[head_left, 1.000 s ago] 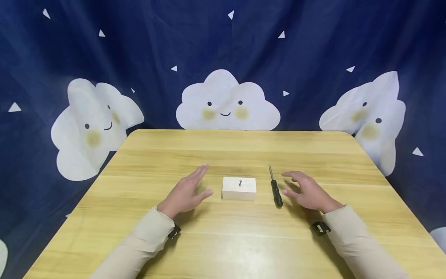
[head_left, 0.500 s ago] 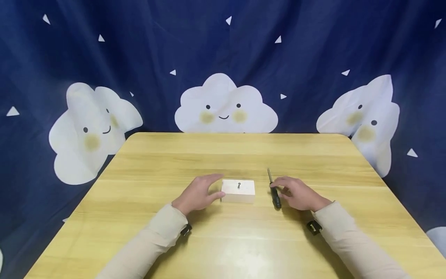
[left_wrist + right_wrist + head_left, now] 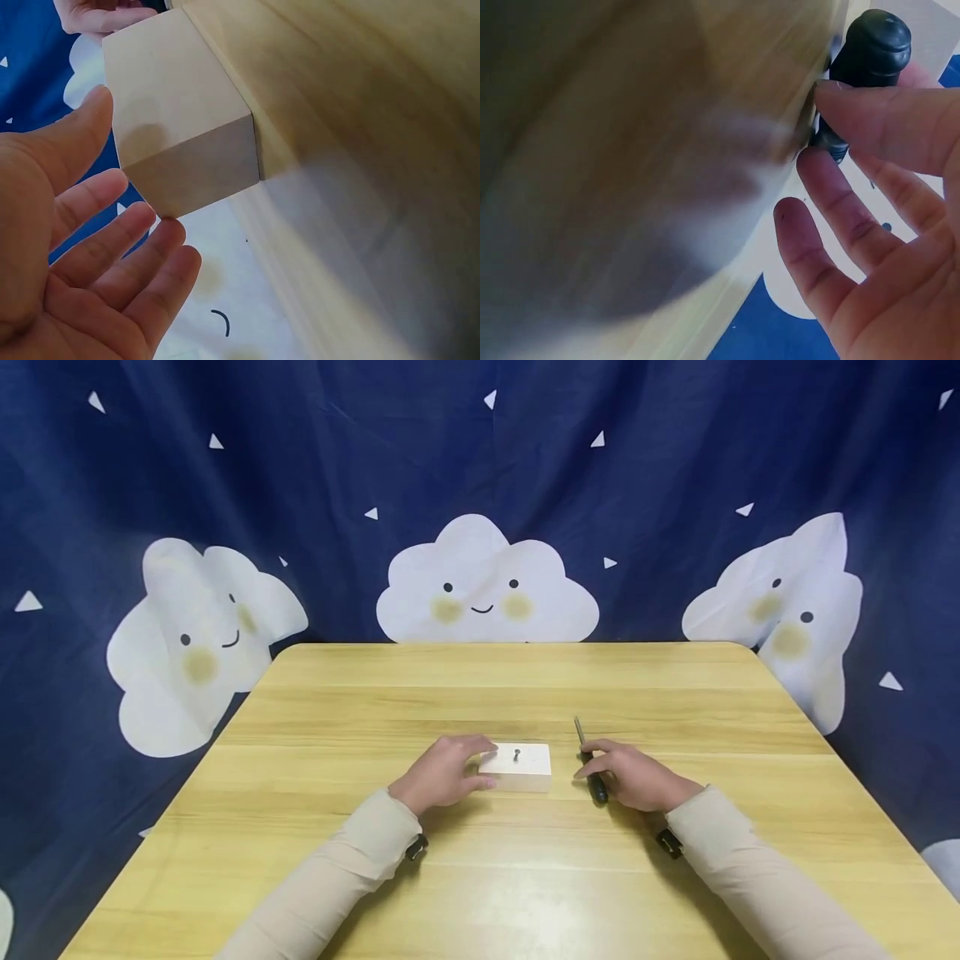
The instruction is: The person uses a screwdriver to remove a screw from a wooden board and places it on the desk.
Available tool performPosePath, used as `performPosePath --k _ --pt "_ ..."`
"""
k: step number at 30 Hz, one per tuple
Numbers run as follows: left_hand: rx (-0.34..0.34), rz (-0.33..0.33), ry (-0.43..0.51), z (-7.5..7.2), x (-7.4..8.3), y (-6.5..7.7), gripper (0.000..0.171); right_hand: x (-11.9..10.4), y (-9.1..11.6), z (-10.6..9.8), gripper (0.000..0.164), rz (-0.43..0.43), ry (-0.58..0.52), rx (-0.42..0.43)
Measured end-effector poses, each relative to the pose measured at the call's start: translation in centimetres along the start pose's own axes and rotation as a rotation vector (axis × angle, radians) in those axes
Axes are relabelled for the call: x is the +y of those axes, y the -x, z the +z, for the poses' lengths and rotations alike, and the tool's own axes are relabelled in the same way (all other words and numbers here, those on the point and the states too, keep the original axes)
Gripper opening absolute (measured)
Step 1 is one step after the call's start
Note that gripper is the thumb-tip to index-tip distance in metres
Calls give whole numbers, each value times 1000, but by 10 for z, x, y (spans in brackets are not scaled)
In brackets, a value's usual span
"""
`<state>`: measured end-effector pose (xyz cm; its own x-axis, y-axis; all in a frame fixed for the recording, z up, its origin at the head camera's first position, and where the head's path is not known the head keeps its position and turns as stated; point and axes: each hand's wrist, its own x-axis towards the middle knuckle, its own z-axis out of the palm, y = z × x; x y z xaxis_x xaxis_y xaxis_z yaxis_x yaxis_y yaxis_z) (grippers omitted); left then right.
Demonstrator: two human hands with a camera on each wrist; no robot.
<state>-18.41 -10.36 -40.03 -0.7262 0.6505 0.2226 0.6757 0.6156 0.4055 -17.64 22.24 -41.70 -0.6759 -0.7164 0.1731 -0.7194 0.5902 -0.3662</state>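
A pale wooden block (image 3: 513,783) lies on the table, with a small screw (image 3: 517,754) standing upright from its top. My left hand (image 3: 442,772) is at the block's left end, thumb by the front side and index finger over the back corner. In the left wrist view its fingers are loosely bent beside the end face, not clasping it. To the right lies a screwdriver with a black handle (image 3: 597,789) and metal shaft (image 3: 579,731). My right hand (image 3: 637,775) holds that handle between thumb and index finger; the other fingers are spread below it in the right wrist view.
The wooden table (image 3: 480,868) has light grain and rounded far corners. Behind it hangs a dark blue curtain (image 3: 315,460) with white smiling clouds. Both wrists wear black straps under beige sleeves (image 3: 322,885).
My left hand has moved right, from beside the block to its left end. My right hand has moved left onto the screwdriver's handle. The block and screwdriver stay on the table.
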Motion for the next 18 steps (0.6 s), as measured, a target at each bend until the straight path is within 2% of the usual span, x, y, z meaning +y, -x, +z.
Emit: performPosePath --k 6,9,15,18 --pt "-11 -62 13 3 2 0 30 0 -4 4 38 -29 38 -61" --pt "-4 -73 10 5 3 0 24 0 -5 5 38 -49 62 -88" --pt "5 -64 -4 8 6 -1 16 -3 -4 4 34 -33 71 -69" --pt "4 -85 -8 7 8 -3 16 -4 -3 3 35 -16 69 -44"
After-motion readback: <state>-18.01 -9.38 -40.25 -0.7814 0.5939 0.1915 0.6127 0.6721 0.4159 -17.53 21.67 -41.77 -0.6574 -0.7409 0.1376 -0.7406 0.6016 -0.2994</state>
